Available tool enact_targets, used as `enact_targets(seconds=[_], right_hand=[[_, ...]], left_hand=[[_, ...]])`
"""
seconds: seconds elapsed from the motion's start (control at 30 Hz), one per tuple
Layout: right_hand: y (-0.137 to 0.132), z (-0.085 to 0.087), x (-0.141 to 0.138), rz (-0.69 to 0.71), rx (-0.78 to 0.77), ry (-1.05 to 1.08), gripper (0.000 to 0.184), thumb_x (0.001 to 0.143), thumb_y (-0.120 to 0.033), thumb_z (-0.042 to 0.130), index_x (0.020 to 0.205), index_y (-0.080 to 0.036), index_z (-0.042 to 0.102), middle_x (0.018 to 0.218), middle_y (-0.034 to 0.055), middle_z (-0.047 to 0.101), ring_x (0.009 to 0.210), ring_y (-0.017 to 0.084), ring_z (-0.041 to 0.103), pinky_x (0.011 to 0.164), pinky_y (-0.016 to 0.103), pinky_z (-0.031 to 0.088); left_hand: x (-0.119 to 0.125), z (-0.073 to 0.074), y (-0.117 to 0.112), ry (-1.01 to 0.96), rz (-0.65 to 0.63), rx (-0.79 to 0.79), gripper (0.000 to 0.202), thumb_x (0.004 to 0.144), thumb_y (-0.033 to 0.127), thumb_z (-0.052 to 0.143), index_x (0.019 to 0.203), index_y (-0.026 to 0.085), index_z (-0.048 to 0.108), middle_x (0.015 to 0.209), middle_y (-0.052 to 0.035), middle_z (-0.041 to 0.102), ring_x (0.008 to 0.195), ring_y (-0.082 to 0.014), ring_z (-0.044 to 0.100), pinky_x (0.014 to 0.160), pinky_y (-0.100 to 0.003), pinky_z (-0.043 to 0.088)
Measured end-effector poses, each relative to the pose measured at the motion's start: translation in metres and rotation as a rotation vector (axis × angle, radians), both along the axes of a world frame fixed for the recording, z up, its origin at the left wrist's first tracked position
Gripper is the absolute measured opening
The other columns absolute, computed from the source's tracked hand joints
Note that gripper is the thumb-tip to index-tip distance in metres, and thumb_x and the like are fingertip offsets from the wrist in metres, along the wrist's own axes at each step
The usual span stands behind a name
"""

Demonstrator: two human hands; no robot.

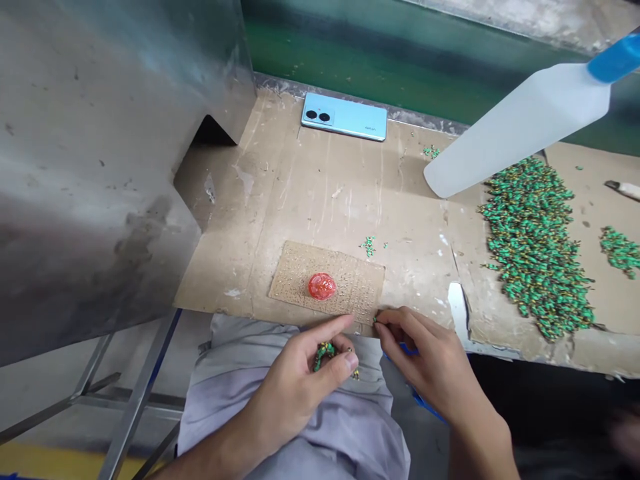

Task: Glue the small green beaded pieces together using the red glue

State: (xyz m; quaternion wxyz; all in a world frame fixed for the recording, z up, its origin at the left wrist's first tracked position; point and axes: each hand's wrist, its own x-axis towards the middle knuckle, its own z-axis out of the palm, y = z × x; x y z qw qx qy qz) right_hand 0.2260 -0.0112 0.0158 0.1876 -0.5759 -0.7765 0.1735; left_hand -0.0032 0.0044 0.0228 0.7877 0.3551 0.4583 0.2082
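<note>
Half-curled, the left hand point(303, 380) cradles green parts point(323, 355); the right hand point(425, 357) — thumb and finger together — pinches one green piece point(375, 321). From the left hand, the red blob point(321, 287) sits at twelve o'clock, the green heap point(540, 253) at two — lettering point(371, 128) on the phone point(350, 118) is unreadably small.

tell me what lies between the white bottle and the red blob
In the head view, a small cluster of green pieces on the worktop, then part of the cardboard piece the red blob rests on.
</note>
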Motion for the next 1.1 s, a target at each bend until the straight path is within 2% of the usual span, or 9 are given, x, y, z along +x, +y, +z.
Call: enact_targets(seconds=[0.33,0.63,0.8,1.1], right_hand=[[0.0002,0.0018,-0.0018,-0.022,0.004,0.0,0.016,0.109,-0.025,0.053,0.101,-0.02,0.066,0.076,0.0003,0.069,0.058,0.013,0.064,0.054,0.025,0.047],[-0.0011,-0.0035,-0.0068,-0.062,0.077,-0.034,0.015,0.106,-0.021,0.054,0.094,-0.02,0.063,0.068,-0.0029,0.064,0.053,0.013,0.062,0.052,0.025,0.043],[0.0022,0.0016,-0.0033,-0.011,0.048,-0.051,0.018,0.11,-0.022,0.049,0.099,-0.019,0.063,0.071,-0.0019,0.067,0.051,0.012,0.061,0.051,0.024,0.044],[0.007,0.0051,-0.0025,0.057,0.04,-0.116,0.021,0.11,-0.022,0.046,0.094,-0.019,0.06,0.07,-0.0008,0.066,0.049,0.013,0.063,0.05,0.026,0.042]], left_hand=[[0.0005,0.0013,0.0011,0.016,-0.011,-0.002,0.058,0.097,0.041,0.071,0.151,0.021,0.063,0.104,-0.0008,0.068,0.091,-0.0173,0.058,0.089,-0.033,0.046],[0.0006,0.0015,0.0019,0.014,-0.014,-0.028,0.059,0.096,0.042,0.072,0.151,0.021,0.063,0.105,-0.002,0.067,0.089,-0.0173,0.059,0.086,-0.033,0.047],[0.0005,0.0034,0.0033,0.018,-0.022,-0.036,0.06,0.096,0.043,0.071,0.151,0.02,0.062,0.105,-0.0026,0.067,0.09,-0.0181,0.059,0.088,-0.034,0.048],[0.0,0.0039,0.0052,0.036,-0.049,-0.008,0.058,0.096,0.043,0.071,0.149,0.021,0.065,0.103,-0.0022,0.069,0.092,-0.0202,0.06,0.092,-0.036,0.047]])
